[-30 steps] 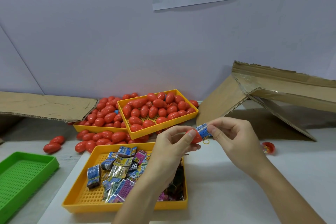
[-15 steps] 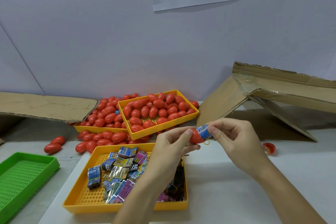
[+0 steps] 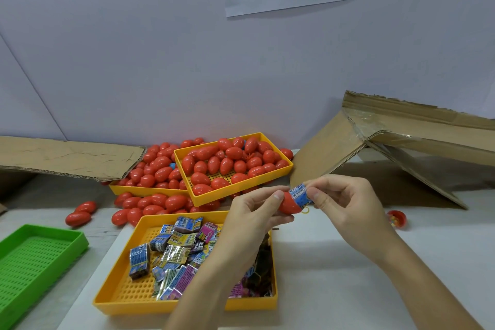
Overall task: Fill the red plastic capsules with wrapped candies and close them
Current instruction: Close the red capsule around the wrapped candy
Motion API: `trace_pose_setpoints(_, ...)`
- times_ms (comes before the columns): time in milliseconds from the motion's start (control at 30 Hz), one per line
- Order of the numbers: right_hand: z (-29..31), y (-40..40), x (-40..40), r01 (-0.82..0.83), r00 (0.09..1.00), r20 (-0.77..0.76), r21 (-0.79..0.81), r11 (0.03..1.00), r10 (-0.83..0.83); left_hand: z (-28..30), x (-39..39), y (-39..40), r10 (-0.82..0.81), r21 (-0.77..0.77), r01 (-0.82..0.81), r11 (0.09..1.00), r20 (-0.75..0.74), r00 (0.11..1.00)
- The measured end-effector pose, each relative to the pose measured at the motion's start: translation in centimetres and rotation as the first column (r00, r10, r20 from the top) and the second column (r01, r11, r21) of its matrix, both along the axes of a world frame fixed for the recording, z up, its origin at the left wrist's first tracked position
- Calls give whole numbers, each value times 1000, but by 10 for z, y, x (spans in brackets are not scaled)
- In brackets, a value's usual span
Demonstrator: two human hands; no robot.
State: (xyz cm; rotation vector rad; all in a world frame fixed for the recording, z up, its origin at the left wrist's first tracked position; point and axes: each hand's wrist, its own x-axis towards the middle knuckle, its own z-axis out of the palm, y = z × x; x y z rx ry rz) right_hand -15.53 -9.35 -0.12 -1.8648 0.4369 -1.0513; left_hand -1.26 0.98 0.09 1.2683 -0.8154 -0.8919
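A: Nearest edge? Candy tray [image 3: 128, 295] rim, lower centre; bare white table [image 3: 348, 276] lies lower right.

B: Grip? Left hand [image 3: 251, 220] pinches red capsule half [image 3: 289, 203]; right hand [image 3: 345, 203] pinches blue wrapped candy [image 3: 300, 194] seated in its mouth. Capsule trays [image 3: 235, 193] behind.

Glossy plastic capsules [image 3: 227, 163], perforated plastic tray [image 3: 128, 289], rough cardboard [image 3: 67, 155]
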Motion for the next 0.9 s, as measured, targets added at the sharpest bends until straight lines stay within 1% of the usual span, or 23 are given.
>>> trace_pose_setpoints(133, 2, 1, 0, -4, 1000, 29, 14, 1000, 4, 1, 0, 0, -7, 10, 7, 1000, 12, 1000)
trace_pose_setpoints(433, 3, 0, -2, -27, 999, -42, 10, 1000, 28, -1, 1, 0, -10, 2, 10, 1000, 19, 1000)
trace_pose_setpoints(800, 2, -2, -4, -25, 998, -65, 21, 999, 26, -3, 2, 0, -17, -21, 16, 1000, -22, 1000)
trace_pose_setpoints(900, 4, 0, -4, -20, 998, -61, 6, 1000, 21, -3, 3, 1, -26, -21, 26, 999, 5, 1000)
